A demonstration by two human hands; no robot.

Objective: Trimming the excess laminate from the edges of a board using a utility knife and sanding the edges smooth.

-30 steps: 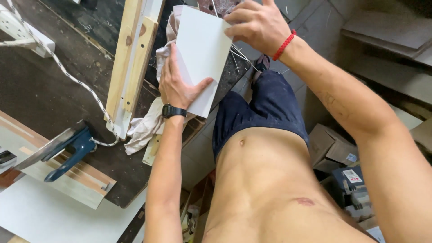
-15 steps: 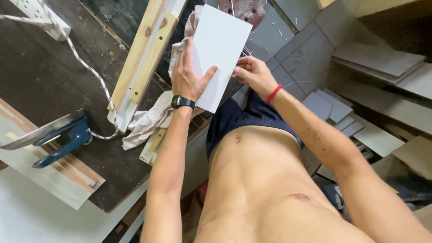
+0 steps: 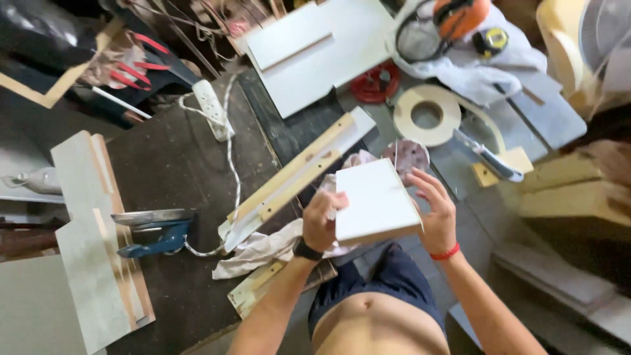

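Cluttering dark workbench (image 3: 177, 171): white panels (image 3: 315, 52), tape roll (image 3: 427, 115), rag (image 3: 256, 250).

Counting around the surface (image 3: 177, 197) now: two hands up, the left hand (image 3: 323, 220) and the right hand (image 3: 436, 212), sharing one small white board (image 3: 374, 200) between them. One black wristwatch (image 3: 305, 250), one red wristband (image 3: 445, 252). One blue clamp (image 3: 158, 235), one white power strip (image 3: 213, 109), one roll of pale edge tape (image 3: 427, 115), one red disc (image 3: 374, 82), one yellow-and-black tape measure (image 3: 490, 40), one crumpled rag (image 3: 259, 248).
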